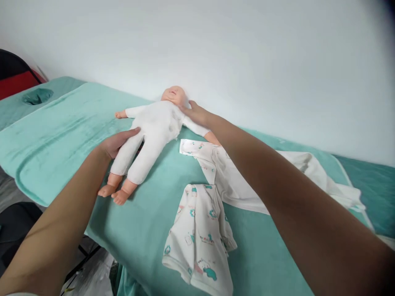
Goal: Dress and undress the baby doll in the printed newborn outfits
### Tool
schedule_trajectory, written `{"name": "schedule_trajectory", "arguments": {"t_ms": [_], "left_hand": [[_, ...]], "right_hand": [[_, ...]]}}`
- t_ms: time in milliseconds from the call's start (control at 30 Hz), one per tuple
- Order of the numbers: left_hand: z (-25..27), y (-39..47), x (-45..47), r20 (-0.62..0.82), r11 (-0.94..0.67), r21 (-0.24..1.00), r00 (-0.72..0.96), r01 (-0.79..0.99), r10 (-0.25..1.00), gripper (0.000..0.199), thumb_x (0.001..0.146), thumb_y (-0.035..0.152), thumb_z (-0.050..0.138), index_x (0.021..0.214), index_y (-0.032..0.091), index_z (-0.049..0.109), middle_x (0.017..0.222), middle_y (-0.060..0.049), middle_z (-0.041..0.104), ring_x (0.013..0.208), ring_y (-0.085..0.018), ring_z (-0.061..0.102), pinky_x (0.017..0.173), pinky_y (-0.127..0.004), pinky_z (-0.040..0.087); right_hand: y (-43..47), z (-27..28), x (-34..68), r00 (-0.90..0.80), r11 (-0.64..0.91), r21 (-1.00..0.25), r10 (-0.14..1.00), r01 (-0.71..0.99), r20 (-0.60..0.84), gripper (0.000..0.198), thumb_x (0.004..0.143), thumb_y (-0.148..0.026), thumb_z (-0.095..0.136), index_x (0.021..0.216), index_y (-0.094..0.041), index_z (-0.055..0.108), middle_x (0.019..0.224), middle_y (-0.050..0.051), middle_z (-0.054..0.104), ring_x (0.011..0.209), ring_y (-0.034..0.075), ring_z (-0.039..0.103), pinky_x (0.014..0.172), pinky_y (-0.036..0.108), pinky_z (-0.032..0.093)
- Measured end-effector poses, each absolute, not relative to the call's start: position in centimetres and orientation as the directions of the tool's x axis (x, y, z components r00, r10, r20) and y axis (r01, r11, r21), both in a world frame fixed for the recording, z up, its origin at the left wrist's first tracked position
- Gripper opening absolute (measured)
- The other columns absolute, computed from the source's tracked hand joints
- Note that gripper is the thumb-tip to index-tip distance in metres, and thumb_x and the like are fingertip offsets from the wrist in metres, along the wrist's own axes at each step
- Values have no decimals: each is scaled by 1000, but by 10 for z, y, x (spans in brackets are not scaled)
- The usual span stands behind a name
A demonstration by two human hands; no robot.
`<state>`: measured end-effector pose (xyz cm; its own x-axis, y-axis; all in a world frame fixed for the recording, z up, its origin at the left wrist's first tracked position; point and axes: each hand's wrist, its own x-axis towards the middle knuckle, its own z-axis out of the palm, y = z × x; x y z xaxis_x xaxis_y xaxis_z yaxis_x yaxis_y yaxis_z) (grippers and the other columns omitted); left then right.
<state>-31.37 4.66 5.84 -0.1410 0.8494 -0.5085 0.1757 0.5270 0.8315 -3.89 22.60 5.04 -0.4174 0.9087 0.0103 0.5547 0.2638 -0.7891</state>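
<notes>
A baby doll (159,119) with a white cloth body and bare plastic head, hands and feet lies on its back, its head near the wall. My left hand (119,142) grips it at the hip and upper thigh, thumb on top; the other fingers are hidden under the leg. At the neck and shoulder, my right hand (197,113) rests with fingers stretched out and thumb apart. Below my right forearm lies a white baby garment (231,176), spread out and partly covered by the arm. A printed piece of baby clothing (199,238) with animal figures sits nearer the front edge, touching the garment.
A green plush cover (61,127) lies over the padded table, which has a round hole (37,96) at its far left. A white wall (216,57) borders the back. Black and red chair (18,78) parts stand at the left, and a black object (18,226) is below.
</notes>
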Motion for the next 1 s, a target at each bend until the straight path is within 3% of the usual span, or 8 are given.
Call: {"name": "schedule_trajectory", "arguments": {"t_ms": [133, 233, 333, 433, 567, 733, 867, 1000], "left_hand": [[75, 20, -287, -57, 336, 717, -429, 611, 901, 53, 98, 48, 60, 132, 7, 60, 133, -19, 67, 118, -31, 63, 104, -54, 50], [79, -22, -243, 382, 106, 441, -293, 891, 876, 36, 97, 36, 57, 124, 12, 65, 131, -16, 66, 128, -31, 58, 112, -48, 44], [68, -68, -189, 19, -10, 513, 1, 858, 1000, 39, 96, 56, 53, 100, 22, 69, 96, -6, 74, 89, -25, 69, 85, -39, 53], [53, -97, -145, -161, -107, 516, 219, 850, 962, 36, 86, 57, 66, 94, 21, 68, 95, -7, 74, 85, -27, 68, 75, -36, 51], [59, -112, -104, 53, -338, 529, 368, 778, 928, 17, 87, 32, 65, 100, 22, 68, 102, -8, 72, 94, -27, 67, 82, -39, 52], [101, -127, -51, 510, -692, 331, 495, 641, 703, 13, 86, 20, 65, 99, 22, 62, 150, -13, 54, 144, -32, 44, 118, -50, 40], [122, -135, -19, 472, -640, 334, 465, 692, 749, 7, 90, 19, 58, 95, 23, 54, 122, -10, 70, 115, -27, 65, 104, -45, 49], [130, -139, -6, 474, -442, 314, 264, 840, 840, 22, 94, 27, 57, 114, 20, 54, 121, -13, 70, 97, -28, 69, 82, -39, 51]], "right_hand": [[202, 36, 50, -258, 99, -666, 955, 739, -145, 76, 106, -69, 17, 113, -9, 64, 110, 18, 74, 96, 24, 71, 91, 35, 55], [169, 34, 125, -182, 111, -350, 967, 930, -178, 62, 104, -66, 31, 95, -18, 68, 105, 13, 75, 94, 26, 70, 86, 35, 51], [129, 43, 178, -186, 178, -57, 962, 982, -202, 41, 96, -57, 52, 104, -21, 71, 112, 11, 74, 96, 28, 68, 81, 36, 50], [87, 64, 199, -257, 267, 40, 953, 963, -158, 30, 97, -39, 52, 116, -24, 71, 121, 10, 72, 102, 28, 65, 81, 35, 49], [20, 106, 193, -388, 386, 51, 920, 921, 55, 37, 102, -28, 40, 124, -26, 68, 129, 10, 67, 100, 25, 65, 79, 34, 45], [-80, 162, 183, -614, 663, -69, 724, 746, 314, 34, 100, -21, 43, 117, -26, 72, 123, 3, 70, 98, 20, 66, 74, 30, 42], [-145, 191, 203, -627, 697, -196, 711, 690, 320, 29, 98, -21, 47, 113, -25, 72, 115, 4, 72, 100, 21, 66, 77, 30, 43], [-175, 196, 239, -380, 367, -440, 923, 820, 61, 34, 88, -37, 68, 121, -27, 65, 117, 3, 73, 82, 22, 67, 71, 31, 47]]}}
